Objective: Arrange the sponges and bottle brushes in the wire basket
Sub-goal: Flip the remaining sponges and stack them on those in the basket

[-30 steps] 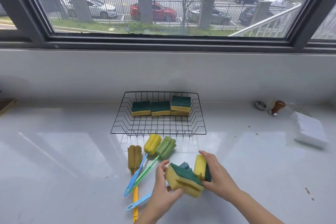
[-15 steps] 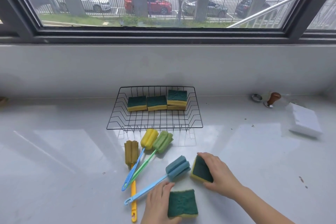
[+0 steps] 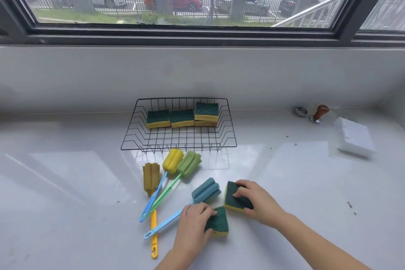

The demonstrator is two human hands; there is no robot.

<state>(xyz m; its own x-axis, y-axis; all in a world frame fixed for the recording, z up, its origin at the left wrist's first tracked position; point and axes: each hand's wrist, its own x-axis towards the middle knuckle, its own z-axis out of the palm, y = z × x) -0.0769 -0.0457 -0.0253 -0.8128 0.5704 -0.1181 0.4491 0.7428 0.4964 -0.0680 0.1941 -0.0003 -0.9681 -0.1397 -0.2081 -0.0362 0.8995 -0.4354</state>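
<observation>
My left hand (image 3: 194, 222) lies curled over the left edge of a sponge (image 3: 219, 222) flat on the table (image 3: 65, 193), fingers pressing its green top. My right hand (image 3: 255, 200) grips a second sponge (image 3: 233, 197) just beyond it, fingers on top, thumb at the near edge. The blue brush (image 3: 206, 190) lies just left of that sponge. Three more brushes (image 3: 173, 161) lie before the basket (image 3: 178, 149), which holds four sponges along its back.
</observation>
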